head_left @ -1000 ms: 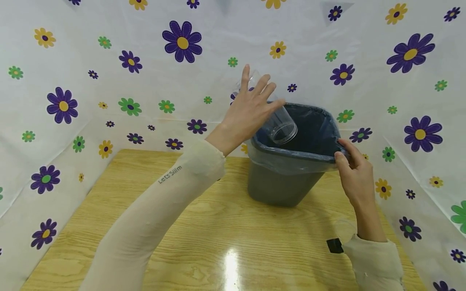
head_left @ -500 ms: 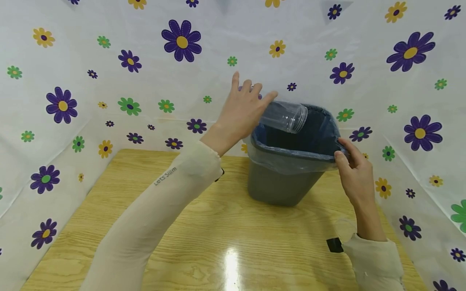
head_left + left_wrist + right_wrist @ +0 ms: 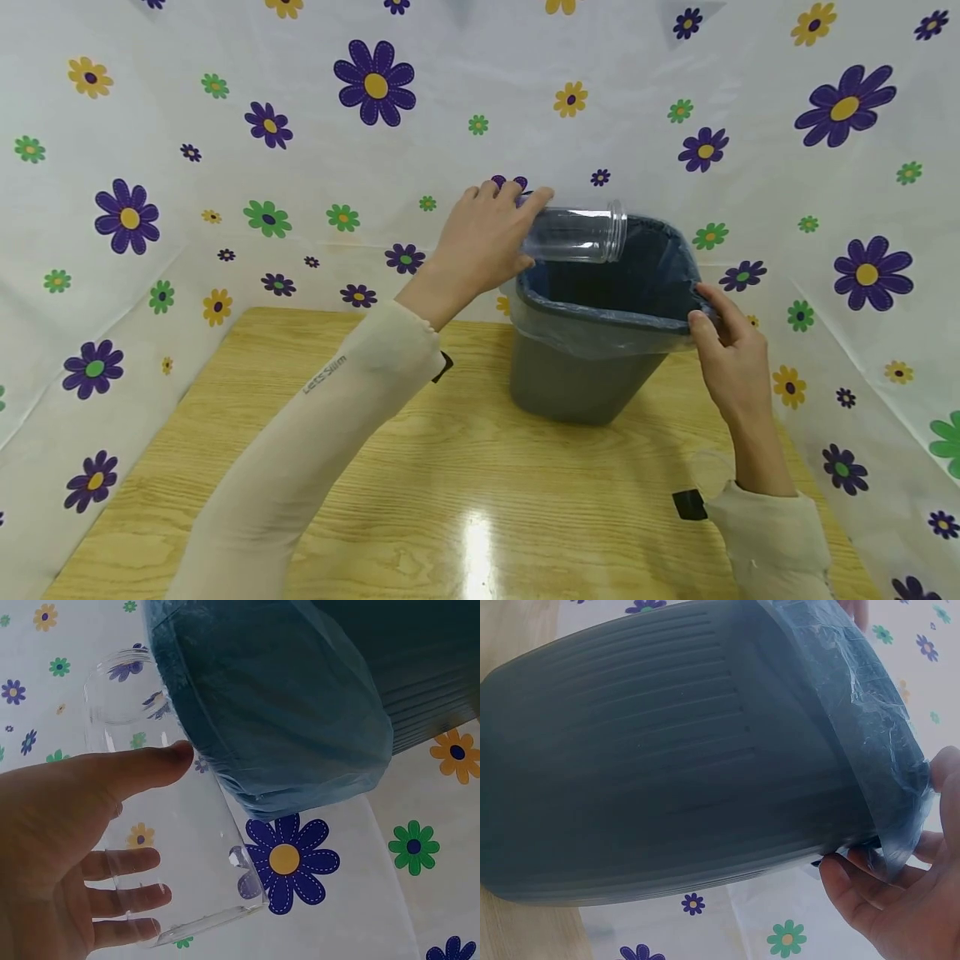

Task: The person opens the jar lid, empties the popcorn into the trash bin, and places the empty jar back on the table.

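Observation:
My left hand [image 3: 483, 237] grips a clear plastic jar [image 3: 573, 234] by its base end, thumb on one side and fingers round the other. The jar lies sideways over the left part of the bin's opening, its threaded, lidless mouth pointing right. Nothing shows inside it. In the left wrist view the see-through jar [image 3: 180, 825] is beside the blue bag's folded edge. A grey trash bin [image 3: 577, 383], lined with a blue plastic bag [image 3: 645, 275], stands tilted to the right. At its front right corner my right hand [image 3: 735, 358] pinches the bag-covered rim.
The bin stands on a wooden table [image 3: 450, 467], near the back. A white flower-print sheet [image 3: 465, 67] rises behind the table and along both sides. A black tab [image 3: 689, 505] sticks out near the right sleeve.
The jar has swung from mouth-down inside the bin's opening to nearly level, its mouth rising. My left hand has moved slightly left and rotated with it. My right hand and the bin stay put.

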The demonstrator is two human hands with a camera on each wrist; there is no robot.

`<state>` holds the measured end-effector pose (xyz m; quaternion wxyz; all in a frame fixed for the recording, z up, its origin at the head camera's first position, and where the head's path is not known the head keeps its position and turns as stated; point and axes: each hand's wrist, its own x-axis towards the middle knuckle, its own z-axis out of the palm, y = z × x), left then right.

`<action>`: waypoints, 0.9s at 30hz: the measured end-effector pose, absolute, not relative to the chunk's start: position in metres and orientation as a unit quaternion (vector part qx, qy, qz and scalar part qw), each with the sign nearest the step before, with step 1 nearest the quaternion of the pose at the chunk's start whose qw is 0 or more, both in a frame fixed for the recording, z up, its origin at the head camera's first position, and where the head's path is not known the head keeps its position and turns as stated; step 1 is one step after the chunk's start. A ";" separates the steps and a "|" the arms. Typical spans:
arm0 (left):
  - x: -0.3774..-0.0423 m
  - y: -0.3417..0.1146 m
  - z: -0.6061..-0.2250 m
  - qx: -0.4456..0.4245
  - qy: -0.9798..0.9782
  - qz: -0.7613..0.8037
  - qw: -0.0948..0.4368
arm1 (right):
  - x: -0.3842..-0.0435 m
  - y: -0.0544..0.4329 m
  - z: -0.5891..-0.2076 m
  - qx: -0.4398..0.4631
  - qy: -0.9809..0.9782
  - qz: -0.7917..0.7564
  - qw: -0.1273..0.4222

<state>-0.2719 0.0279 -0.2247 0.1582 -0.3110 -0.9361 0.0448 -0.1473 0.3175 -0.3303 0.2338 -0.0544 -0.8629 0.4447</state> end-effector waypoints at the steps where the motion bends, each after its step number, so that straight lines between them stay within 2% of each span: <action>1: -0.272 0.026 -0.224 -0.310 -0.938 0.033 0.154 | -0.147 0.317 -0.330 -0.054 -0.863 0.444 0.234; 13: -0.271 0.008 -0.224 -0.296 -0.944 -0.110 0.100 | -0.146 0.315 -0.330 -0.054 -0.863 0.443 0.238; 27: -0.271 -0.020 -0.236 -0.290 -0.928 -0.224 0.075 | -0.144 0.314 -0.331 -0.052 -0.863 0.442 0.239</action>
